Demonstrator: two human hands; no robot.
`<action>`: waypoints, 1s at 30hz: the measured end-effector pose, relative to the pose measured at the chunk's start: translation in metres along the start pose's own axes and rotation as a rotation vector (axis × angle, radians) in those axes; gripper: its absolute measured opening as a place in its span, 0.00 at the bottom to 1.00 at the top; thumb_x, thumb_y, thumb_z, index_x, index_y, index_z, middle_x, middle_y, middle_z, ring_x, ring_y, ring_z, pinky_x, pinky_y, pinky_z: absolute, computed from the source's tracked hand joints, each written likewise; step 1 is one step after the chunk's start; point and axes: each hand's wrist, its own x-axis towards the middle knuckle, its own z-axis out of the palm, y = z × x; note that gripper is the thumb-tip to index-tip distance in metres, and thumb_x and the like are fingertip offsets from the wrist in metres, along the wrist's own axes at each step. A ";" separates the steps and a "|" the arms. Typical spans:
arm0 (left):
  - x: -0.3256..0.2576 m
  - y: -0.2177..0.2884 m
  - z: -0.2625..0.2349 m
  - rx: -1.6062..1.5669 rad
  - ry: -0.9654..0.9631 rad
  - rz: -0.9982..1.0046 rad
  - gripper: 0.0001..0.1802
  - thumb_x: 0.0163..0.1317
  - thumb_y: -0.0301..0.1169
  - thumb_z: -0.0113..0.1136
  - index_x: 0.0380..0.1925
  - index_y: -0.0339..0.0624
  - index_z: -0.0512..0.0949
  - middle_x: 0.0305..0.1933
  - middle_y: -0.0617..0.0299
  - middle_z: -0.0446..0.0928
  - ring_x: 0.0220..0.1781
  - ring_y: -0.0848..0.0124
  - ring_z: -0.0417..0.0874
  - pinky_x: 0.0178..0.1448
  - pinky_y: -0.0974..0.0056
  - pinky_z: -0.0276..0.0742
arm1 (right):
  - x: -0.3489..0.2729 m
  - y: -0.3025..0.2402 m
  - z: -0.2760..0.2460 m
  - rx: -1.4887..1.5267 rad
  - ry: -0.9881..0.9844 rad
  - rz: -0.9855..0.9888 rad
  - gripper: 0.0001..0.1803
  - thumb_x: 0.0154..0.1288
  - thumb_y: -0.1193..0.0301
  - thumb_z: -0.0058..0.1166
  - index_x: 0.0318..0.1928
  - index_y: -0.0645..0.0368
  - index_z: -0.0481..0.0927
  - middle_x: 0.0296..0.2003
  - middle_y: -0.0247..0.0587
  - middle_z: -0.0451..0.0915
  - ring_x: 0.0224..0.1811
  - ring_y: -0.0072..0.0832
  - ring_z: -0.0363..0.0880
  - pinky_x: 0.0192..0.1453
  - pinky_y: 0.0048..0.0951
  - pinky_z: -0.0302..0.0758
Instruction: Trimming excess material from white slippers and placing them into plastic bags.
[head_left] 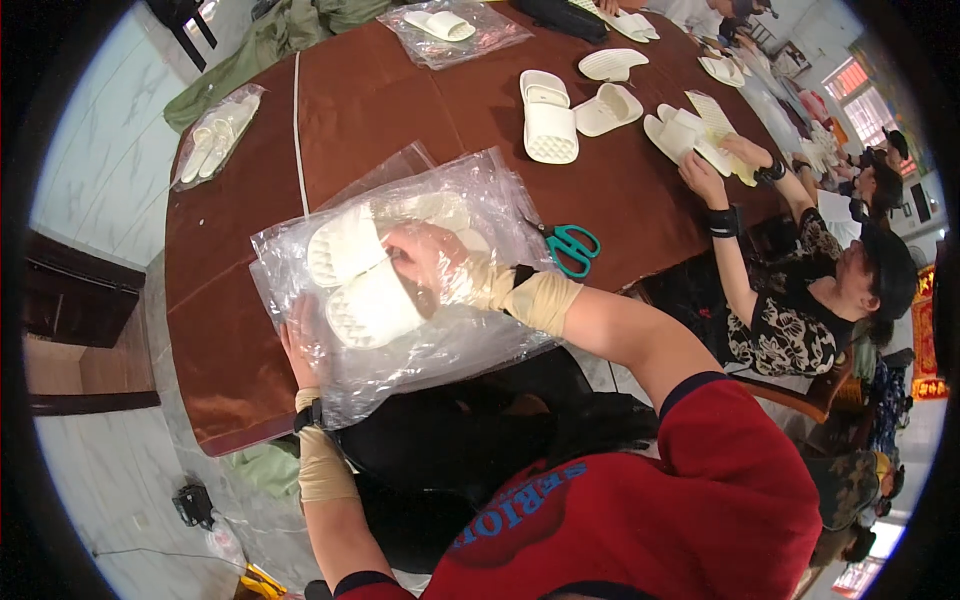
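Note:
A pair of white slippers, one (345, 243) above the other (372, 308), lies side by side on a stack of clear plastic bags (470, 350) in front of me. My right hand (432, 262) reaches across from the right, its fingers curled at the slippers' inner ends and gripping them. Whether this hand is inside the top bag or over it I cannot tell. At the stack's left edge, my left hand (302, 345) holds the plastic between thumb and fingers, partly veiled by the film. Beyond the bags' right corner rest teal-handled scissors (572, 250).
More white slippers (549, 115) lie across the brown-covered table (400, 95). Bagged slippers (215, 138) sit at its left edge, another bag (455, 45) at the far side. To my right, a co-worker's hands (708, 180) handle white slippers (690, 138).

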 end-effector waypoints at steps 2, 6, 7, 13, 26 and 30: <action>0.003 0.001 0.000 0.005 0.010 0.032 0.27 0.65 0.35 0.47 0.66 0.50 0.63 0.71 0.62 0.60 0.74 0.63 0.56 0.74 0.48 0.43 | -0.001 0.000 0.007 -0.012 -0.178 0.110 0.12 0.57 0.72 0.53 0.43 0.55 0.75 0.39 0.49 0.79 0.42 0.50 0.77 0.45 0.45 0.73; 0.001 -0.029 -0.022 -0.297 -0.008 -0.244 0.21 0.68 0.30 0.47 0.61 0.42 0.69 0.64 0.57 0.70 0.67 0.64 0.68 0.69 0.56 0.58 | -0.014 0.030 0.052 0.030 -0.083 -0.023 0.11 0.59 0.68 0.51 0.41 0.56 0.76 0.36 0.50 0.79 0.41 0.51 0.77 0.45 0.46 0.74; -0.006 -0.041 -0.036 -0.699 -0.018 -0.484 0.19 0.69 0.29 0.47 0.59 0.39 0.71 0.61 0.56 0.73 0.64 0.64 0.72 0.67 0.60 0.63 | -0.012 0.028 0.061 0.058 -0.099 -0.049 0.11 0.59 0.68 0.51 0.41 0.56 0.76 0.36 0.50 0.79 0.41 0.51 0.77 0.45 0.46 0.74; 0.017 0.035 -0.052 -0.097 -0.008 -0.249 0.24 0.70 0.45 0.45 0.65 0.62 0.66 0.74 0.63 0.55 0.77 0.55 0.48 0.71 0.34 0.44 | -0.024 0.040 0.048 -0.008 -0.200 0.073 0.14 0.55 0.76 0.51 0.43 0.58 0.79 0.44 0.46 0.78 0.49 0.48 0.76 0.54 0.40 0.73; -0.026 0.001 -0.015 0.237 -0.016 -0.269 0.26 0.68 0.45 0.45 0.67 0.69 0.61 0.75 0.68 0.53 0.77 0.56 0.48 0.72 0.34 0.40 | -0.084 0.103 -0.066 -0.191 0.057 0.216 0.12 0.57 0.74 0.54 0.44 0.57 0.79 0.36 0.44 0.78 0.39 0.33 0.79 0.45 0.31 0.75; -0.017 0.008 -0.017 0.208 -0.016 -0.260 0.28 0.66 0.48 0.47 0.67 0.69 0.61 0.74 0.66 0.54 0.77 0.55 0.47 0.72 0.33 0.39 | -0.075 0.081 -0.139 -0.419 0.293 0.363 0.10 0.56 0.70 0.57 0.38 0.61 0.79 0.35 0.44 0.79 0.35 0.37 0.80 0.39 0.33 0.77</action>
